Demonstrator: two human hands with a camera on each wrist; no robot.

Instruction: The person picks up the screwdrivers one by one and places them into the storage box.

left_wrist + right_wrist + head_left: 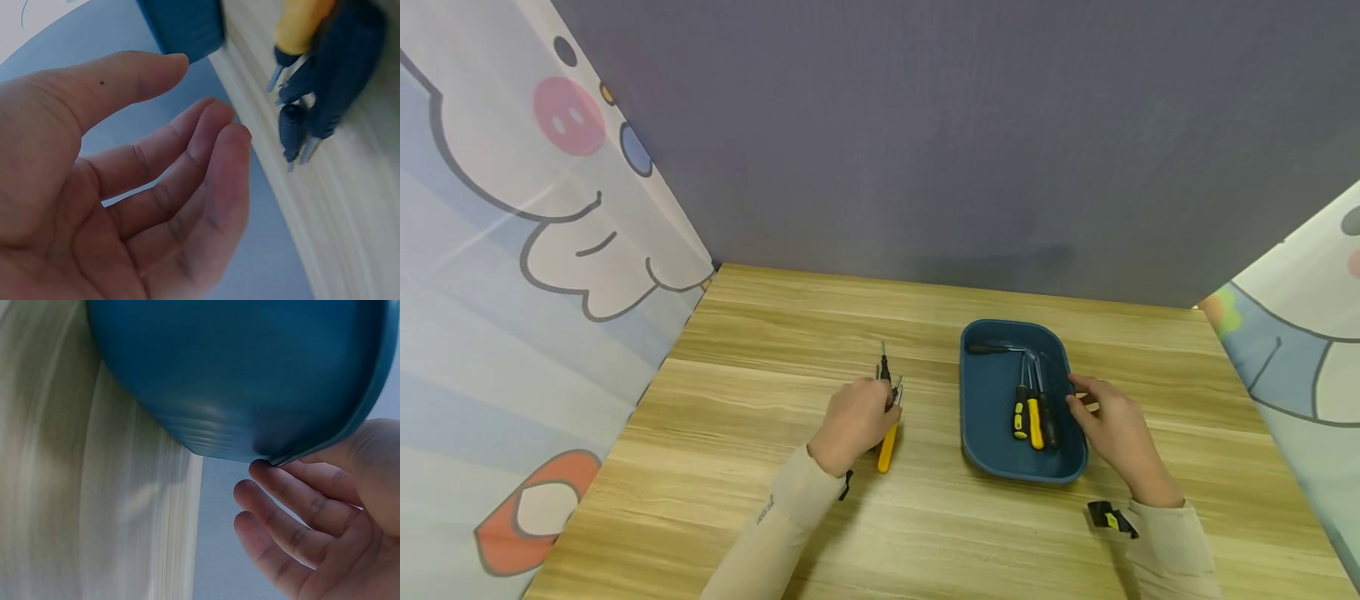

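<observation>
My left hand (857, 417) hovers over a small group of screwdrivers on the table. In the left wrist view its thumb and fingers are apart, with nothing between them. One screwdriver has a yellow handle (887, 448); a black screwdriver (885, 367) points away, and others are partly hidden under the hand. On the right, a blue plastic bin (985, 425) holds several screwdrivers, among them one with a yellow handle (1036, 425). My right hand (1116, 425) pinches the bin's right rim, fingertips outside; the thumb is partly hidden behind the wall in the right wrist view.
Both hands work above a wooden table (737, 400). A grey panel (925, 150) stands along its back edge. Cartoon-printed curtains (512, 292) hang at the left and right sides. A black strap (1111, 518) is at the right wrist.
</observation>
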